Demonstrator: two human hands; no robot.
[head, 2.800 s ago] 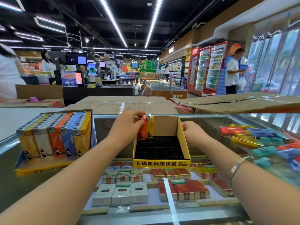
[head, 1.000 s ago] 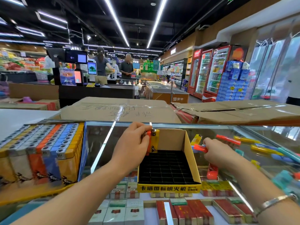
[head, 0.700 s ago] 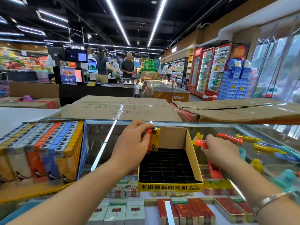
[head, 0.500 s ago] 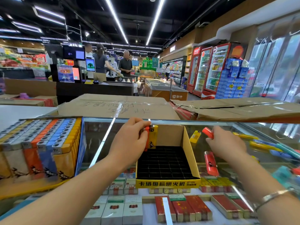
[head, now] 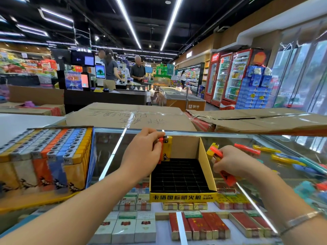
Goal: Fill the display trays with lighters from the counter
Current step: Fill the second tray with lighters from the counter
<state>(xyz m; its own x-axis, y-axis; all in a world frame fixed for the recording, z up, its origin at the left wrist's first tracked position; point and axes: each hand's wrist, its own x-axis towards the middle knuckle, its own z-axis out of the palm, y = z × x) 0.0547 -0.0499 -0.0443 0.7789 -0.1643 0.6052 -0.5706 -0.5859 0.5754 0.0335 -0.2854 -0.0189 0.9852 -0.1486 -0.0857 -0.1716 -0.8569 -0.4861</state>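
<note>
Lighters, red and yellow plastic ones (head: 165,149), stand in the far left corner of our yellow cardboard display tray with the black grid (head: 208,167) at centre frame, our left hand (head: 141,156) pinching them upright. Half a second ago our right hand (head: 231,161) was lifting one red lighter off the glass counter (head: 265,167); now it clutches a small bunch of red and yellow lighters (head: 216,153) just right of the tray, so the next slots can be filled, though nearly the whole grid remains empty

Bright ceiling strip lights (head: 127,22), glare on glass counter (head: 113,152), fisheye-warped edges.
</note>
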